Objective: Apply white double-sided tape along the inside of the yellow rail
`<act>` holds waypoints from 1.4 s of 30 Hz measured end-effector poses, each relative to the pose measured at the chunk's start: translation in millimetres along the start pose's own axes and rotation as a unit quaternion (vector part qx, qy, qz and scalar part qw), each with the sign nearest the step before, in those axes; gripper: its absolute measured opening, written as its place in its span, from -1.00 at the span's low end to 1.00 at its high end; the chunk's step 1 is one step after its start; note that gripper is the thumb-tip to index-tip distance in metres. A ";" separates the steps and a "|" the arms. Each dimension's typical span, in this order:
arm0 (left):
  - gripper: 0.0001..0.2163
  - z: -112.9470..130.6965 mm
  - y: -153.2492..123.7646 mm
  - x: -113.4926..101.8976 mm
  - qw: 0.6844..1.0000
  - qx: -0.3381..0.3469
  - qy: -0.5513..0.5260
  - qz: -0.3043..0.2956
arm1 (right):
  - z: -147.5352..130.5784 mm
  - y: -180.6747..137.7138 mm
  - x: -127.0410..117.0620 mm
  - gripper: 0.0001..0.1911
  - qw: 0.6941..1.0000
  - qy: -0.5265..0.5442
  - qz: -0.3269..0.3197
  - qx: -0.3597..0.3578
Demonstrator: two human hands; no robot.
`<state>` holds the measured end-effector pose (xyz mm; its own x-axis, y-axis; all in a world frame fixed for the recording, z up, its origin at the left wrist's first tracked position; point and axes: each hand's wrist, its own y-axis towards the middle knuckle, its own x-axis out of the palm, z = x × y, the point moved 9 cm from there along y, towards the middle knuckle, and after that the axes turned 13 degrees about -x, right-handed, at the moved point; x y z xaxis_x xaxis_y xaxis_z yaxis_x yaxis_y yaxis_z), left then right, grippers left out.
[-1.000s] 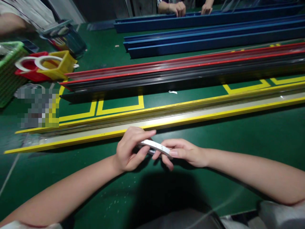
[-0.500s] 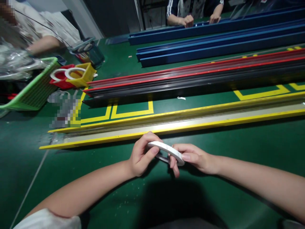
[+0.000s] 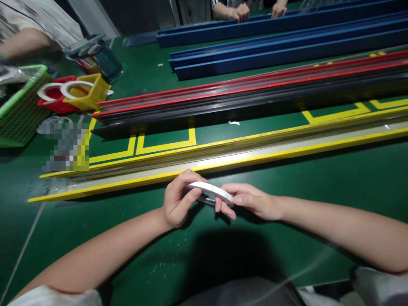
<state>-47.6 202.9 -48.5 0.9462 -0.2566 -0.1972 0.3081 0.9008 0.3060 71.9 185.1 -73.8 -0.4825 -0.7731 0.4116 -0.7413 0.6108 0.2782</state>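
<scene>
A narrow white roll of tape [image 3: 208, 188] is held in the air between both hands, tilted so that its rim faces me. My left hand [image 3: 180, 199] grips its left side, thumb on the near rim. On the right side, my right hand [image 3: 247, 200] pinches the roll between thumb and fingers, some fingertips reaching below or into the ring. Whether a tape end is loose cannot be made out. Just beyond the hands lies a long yellow-edged channel profile [image 3: 223, 165] with a pale, shiny inside, running across the green table [image 3: 153, 250].
Behind lie black [image 3: 207, 114] and red profiles [image 3: 223, 88], then several blue profiles [image 3: 270, 59]. At left stand a green basket [image 3: 28, 110], red and yellow bins [image 3: 87, 100] with white tape rolls, and a container of tools [image 3: 98, 59]. Two other people's arms show at the far side.
The whole scene has shifted left and slightly up in view. Both hands keep hold of the tape roll, which looks a little flatter now.
</scene>
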 end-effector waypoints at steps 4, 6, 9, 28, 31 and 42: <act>-0.82 -2.3 0.7 -1.7 1.000 -0.009 -0.002 0.012 | 0.3 0.0 2.1 -0.63 1.000 0.013 -0.004 0.004; -0.82 -3.9 0.9 -3.4 1.000 -0.017 -0.002 0.022 | 0.9 -0.5 3.4 -0.62 1.000 0.018 -0.007 0.011; -0.82 -5.8 1.0 -5.5 0.999 -0.026 -0.003 0.030 | 1.0 -1.1 5.3 -0.58 0.999 0.026 -0.013 0.017; -0.83 -7.9 0.2 -5.2 0.999 -0.032 -0.001 0.028 | 1.3 -1.4 2.3 -0.53 0.999 0.031 0.009 0.013; -0.83 -9.9 -1.1 -5.5 0.998 -0.045 -0.001 0.036 | 4.8 -3.1 1.4 -0.52 0.998 0.057 0.013 0.022; -0.84 -12.4 -0.3 -7.9 0.997 -0.053 0.000 0.053 | -1.7 -2.3 2.0 -0.51 0.999 0.044 0.008 0.003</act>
<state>-56.3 209.0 -58.5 0.9730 -0.1569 -0.1693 0.1931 0.9551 0.2245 73.4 182.4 -72.1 -0.4518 -0.7455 0.4900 -0.7365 0.6217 0.2667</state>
